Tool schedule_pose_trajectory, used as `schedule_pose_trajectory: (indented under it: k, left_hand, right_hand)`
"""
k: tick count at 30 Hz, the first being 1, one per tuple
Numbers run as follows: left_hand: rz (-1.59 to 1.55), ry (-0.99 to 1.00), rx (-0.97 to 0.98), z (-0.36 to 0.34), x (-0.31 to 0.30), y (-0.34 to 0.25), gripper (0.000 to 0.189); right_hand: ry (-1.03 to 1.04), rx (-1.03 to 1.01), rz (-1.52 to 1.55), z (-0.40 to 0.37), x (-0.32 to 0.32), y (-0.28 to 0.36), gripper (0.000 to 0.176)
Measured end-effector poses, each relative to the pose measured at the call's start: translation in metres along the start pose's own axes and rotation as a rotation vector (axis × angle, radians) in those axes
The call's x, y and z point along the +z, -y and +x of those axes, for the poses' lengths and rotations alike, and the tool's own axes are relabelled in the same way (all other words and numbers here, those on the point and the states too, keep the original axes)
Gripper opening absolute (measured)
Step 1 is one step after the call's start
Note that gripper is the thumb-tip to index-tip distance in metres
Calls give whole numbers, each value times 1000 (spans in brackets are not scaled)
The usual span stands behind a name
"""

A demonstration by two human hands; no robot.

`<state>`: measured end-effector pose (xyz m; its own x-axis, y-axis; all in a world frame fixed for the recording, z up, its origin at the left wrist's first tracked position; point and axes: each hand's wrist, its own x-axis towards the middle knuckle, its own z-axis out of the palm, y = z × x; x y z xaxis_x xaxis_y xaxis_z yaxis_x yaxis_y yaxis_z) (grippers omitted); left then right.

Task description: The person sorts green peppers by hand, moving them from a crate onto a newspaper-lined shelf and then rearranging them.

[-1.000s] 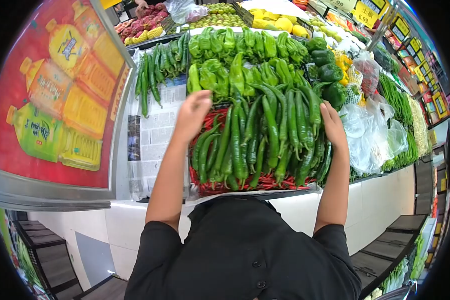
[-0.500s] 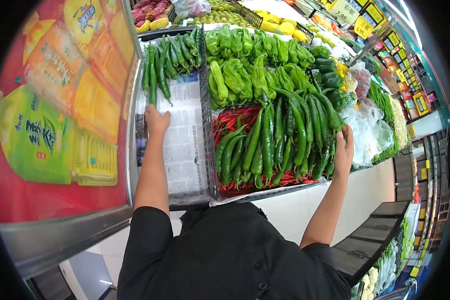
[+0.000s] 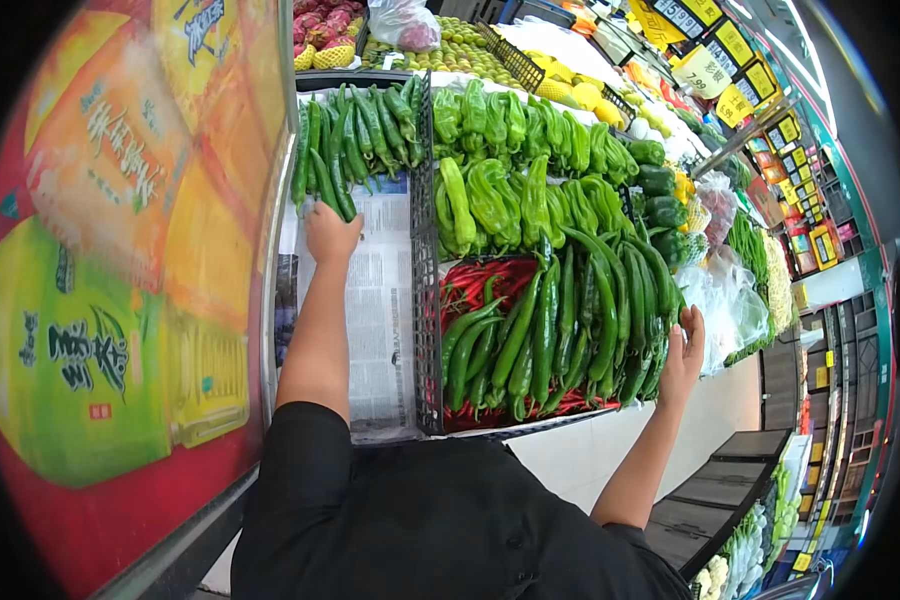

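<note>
Grip on my left hand, head view: I can't tell whether it is closed. It has shifted inward to the lowest green peppers above the newspaper, so their tips are within reach. My right hand is spread beside the heaped chillies.

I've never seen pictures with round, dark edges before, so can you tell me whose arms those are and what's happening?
Those arms belong to a person, not a robot. One camera on their head looks forward and down and takes every picture. Below is a vegetable stand. Long green chili peppers lie piled over red chilies. More green chilies lie at the far end of some newspaper. The left hand has its fingers at their tips; I can't tell if it grips any. The right hand looks open, beside the big pile.
</note>
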<state>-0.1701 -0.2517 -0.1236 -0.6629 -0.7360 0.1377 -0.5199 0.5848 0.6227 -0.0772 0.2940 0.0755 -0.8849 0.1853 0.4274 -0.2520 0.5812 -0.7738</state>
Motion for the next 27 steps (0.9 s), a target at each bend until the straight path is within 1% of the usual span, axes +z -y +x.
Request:
schedule_pose_trajectory:
  k: [1,4,5,7,10,12,13,15,16,17,19,21,23,25,27]
  left_hand:
    - [-23,-9,-8,3,6,-1,68]
    - [-100,85,-117,10,16,-5,64]
    - [-166,66,-122,9,16,-2,61]
    - [-300,25,-126,3,7,0,56]
    - [-521,53,-154,-15,-11,2,54]
    - [-616,35,-103,-24,-27,-7,54]
    - [-665,25,-80,-27,-35,-10,54]
    - [-692,34,-66,-9,-43,-18,57]
    - [-709,36,-53,7,-43,-24,58]
    - [-635,-17,3,22,-43,-29,59]
    - [-486,-119,115,51,-41,-38,60]
    - [-362,-38,95,74,-42,-44,60]
    - [-277,10,79,94,-40,-42,61]
    - [-226,32,74,109,-29,-32,64]
    - [-115,-24,136,115,-17,-26,63]
  right_hand:
    - [4,-21,-5,2,4,5,52]
    - [13,-76,-6,10,14,10,51]
    - [12,-89,2,12,17,8,51]
    - [4,-112,13,16,24,7,50]
    - [-19,-140,47,20,35,15,48]
    - [-31,-167,95,26,47,24,47]
    - [-32,-213,75,30,55,33,47]
    - [-34,-311,37,40,81,62,45]
    - [5,-372,35,44,97,79,45]
    - [41,-432,32,48,116,95,45]
    - [188,-537,28,56,157,124,46]
    - [375,-534,137,63,204,139,51]
    - [555,-460,185,70,257,145,58]
    - [685,-304,257,79,317,140,66]
    - [741,-194,304,91,373,141,71]
